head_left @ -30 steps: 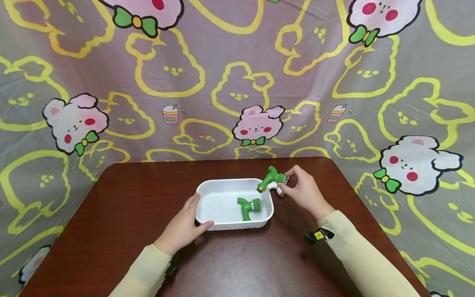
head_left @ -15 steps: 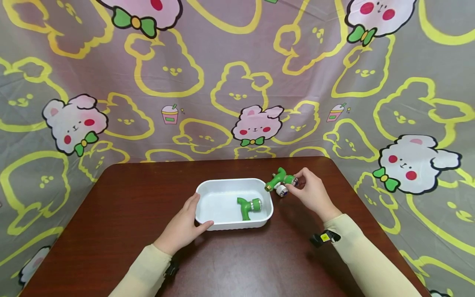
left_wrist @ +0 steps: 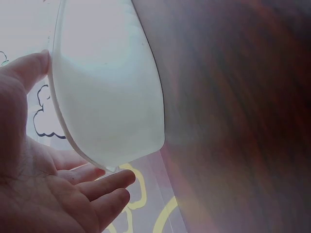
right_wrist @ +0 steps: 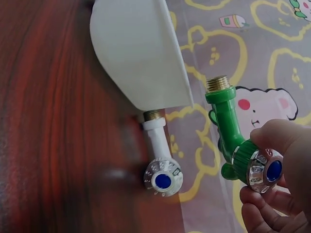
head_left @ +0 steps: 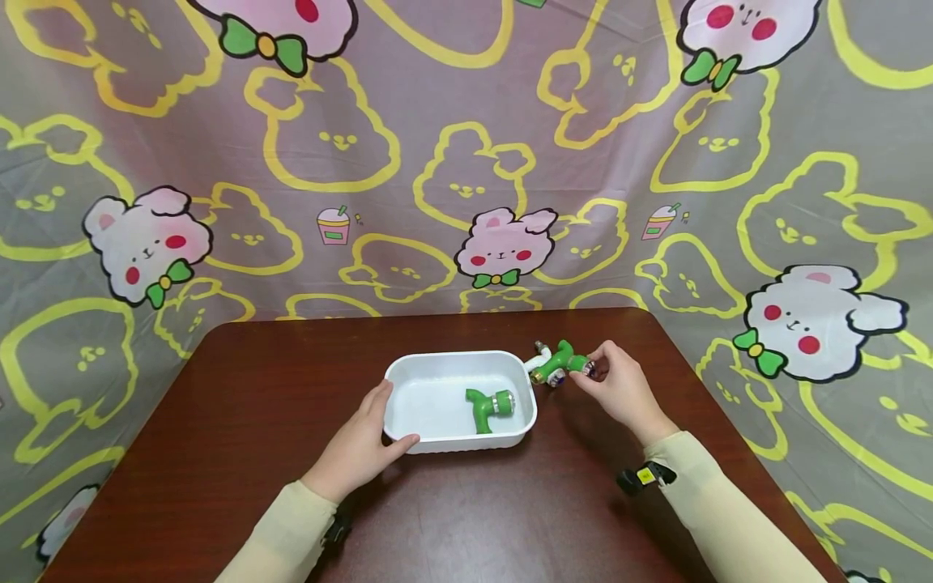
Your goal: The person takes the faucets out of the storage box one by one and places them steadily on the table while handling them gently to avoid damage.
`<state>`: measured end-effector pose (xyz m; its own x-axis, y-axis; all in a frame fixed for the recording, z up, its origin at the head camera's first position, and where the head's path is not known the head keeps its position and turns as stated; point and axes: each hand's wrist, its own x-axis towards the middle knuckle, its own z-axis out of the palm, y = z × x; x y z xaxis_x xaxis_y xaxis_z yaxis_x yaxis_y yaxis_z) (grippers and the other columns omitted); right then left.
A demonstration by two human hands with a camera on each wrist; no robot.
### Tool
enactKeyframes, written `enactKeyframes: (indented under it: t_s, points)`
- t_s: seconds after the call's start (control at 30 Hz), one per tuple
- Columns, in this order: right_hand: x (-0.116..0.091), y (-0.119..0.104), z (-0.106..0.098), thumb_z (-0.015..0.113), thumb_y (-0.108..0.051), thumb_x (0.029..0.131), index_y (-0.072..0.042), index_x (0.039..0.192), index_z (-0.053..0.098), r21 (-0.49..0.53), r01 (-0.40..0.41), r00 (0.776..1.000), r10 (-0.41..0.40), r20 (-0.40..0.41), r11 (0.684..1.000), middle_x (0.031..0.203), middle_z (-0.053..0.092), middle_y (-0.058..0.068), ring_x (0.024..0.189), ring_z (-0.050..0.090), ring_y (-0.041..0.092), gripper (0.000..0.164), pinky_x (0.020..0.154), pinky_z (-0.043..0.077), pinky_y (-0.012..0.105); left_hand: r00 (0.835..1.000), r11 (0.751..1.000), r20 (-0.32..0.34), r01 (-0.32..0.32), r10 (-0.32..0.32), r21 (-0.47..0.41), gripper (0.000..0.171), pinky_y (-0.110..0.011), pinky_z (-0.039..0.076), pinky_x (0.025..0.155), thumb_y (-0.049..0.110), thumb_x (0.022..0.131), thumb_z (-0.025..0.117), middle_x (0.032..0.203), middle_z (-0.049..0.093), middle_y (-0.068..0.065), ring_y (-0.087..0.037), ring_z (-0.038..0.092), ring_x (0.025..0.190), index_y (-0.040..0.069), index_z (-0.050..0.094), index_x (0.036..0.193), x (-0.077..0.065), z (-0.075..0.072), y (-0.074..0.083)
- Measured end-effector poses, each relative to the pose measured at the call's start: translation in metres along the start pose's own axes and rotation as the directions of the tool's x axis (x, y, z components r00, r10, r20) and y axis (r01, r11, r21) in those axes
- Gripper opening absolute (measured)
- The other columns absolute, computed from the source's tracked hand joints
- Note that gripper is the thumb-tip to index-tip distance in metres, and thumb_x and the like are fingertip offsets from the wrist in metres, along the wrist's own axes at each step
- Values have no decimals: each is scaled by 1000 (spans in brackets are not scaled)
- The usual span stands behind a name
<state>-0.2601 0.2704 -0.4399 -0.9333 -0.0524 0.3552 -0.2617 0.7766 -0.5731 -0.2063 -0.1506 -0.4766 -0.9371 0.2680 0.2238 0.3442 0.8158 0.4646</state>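
Note:
My right hand [head_left: 621, 390] pinches a green faucet [head_left: 563, 356] by its round knob, thumb and fingers on its rim. In the right wrist view the faucet [right_wrist: 228, 121] has a brass threaded end and a blue-centred knob. Beside the tub's right end lies a white faucet [right_wrist: 159, 138], partly hidden behind the green one in the head view. My left hand [head_left: 359, 441] rests at the left end of the white plastic tub [head_left: 459, 444], its thumb on the front rim and loosely extended fingers along the side. Inside the tub lies another green faucet [head_left: 484, 407].
The tub stands on a dark brown wooden table [head_left: 466, 518]. A cartoon-printed cloth [head_left: 408, 186] hangs close behind the table and along both sides. Each wrist wears a black strapped device, such as the right one [head_left: 645, 476].
My right hand has carried the green faucet rightward and downward, away from above the tub's right rim to over the white faucet. My left hand and the tub have stayed in place.

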Motion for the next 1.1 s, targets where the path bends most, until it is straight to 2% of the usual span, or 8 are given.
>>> enactKeyframes:
  t_s: [0.5, 0.8, 1.1]
  points:
    - [-3, 17, 5, 86, -20, 85, -5, 96, 57, -42, -48, 998, 50, 49, 998, 86, 62, 10, 76, 57, 21, 34, 65, 46, 31, 1000, 1000, 4, 7, -6, -9, 96, -52, 48, 109, 42, 91, 79, 161, 35, -30, -43, 49, 141, -10, 31, 156, -1, -2, 2]
    - [-5, 25, 8, 85, -22, 85, -6, 94, 57, -68, -97, 988, 104, 110, 993, 83, 58, 9, 73, 53, 20, 33, 62, 43, 30, 1000, 1000, 9, 7, -7, -5, 96, -52, 48, 109, 43, 91, 78, 161, 34, -29, -43, 49, 141, -10, 30, 156, -1, -1, 1]
    - [-6, 28, 8, 84, -22, 85, -4, 93, 56, -82, -101, 985, 112, 132, 991, 81, 56, 8, 72, 51, 20, 34, 61, 41, 32, 1000, 1000, 13, 12, -12, -9, 96, -52, 48, 109, 44, 91, 78, 161, 34, -29, -43, 49, 141, -9, 30, 156, 0, 0, 0]
